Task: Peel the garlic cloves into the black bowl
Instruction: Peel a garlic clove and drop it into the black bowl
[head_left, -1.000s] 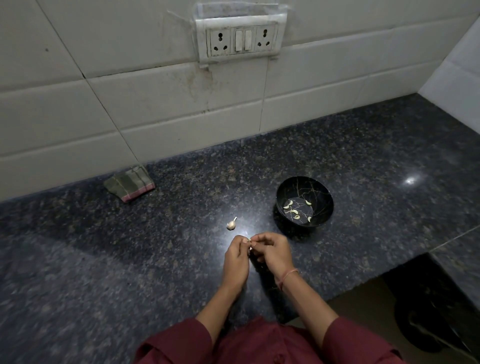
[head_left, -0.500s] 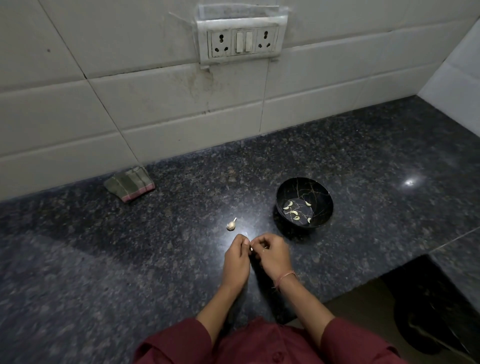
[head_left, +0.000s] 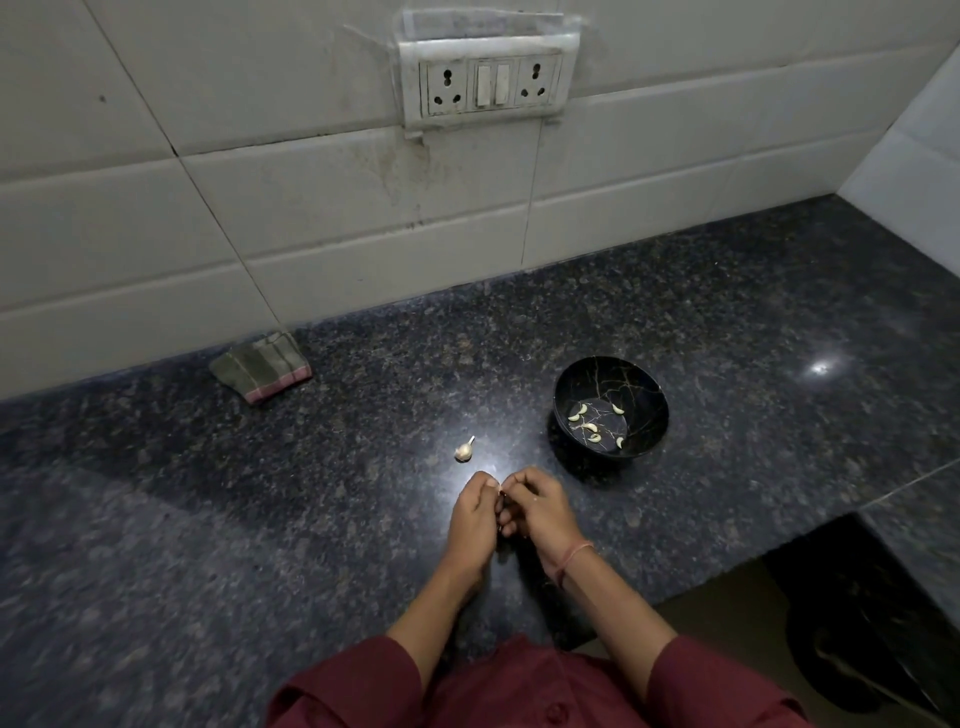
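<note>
As left hand (head_left: 475, 519) meets right hand (head_left: 543, 514), garlic piece (head_left: 463, 451) just beyond fingers (head_left: 483, 480)

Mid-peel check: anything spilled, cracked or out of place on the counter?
No spill shows. The black bowl stands upright, peeled cloves inside; its pale lines look like pattern, not cracks. One garlic piece lies apart on the counter.

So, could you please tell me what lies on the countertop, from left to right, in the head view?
From the left: folded striped cloth → small unpeeled garlic piece → black bowl holding peeled cloves.
</note>
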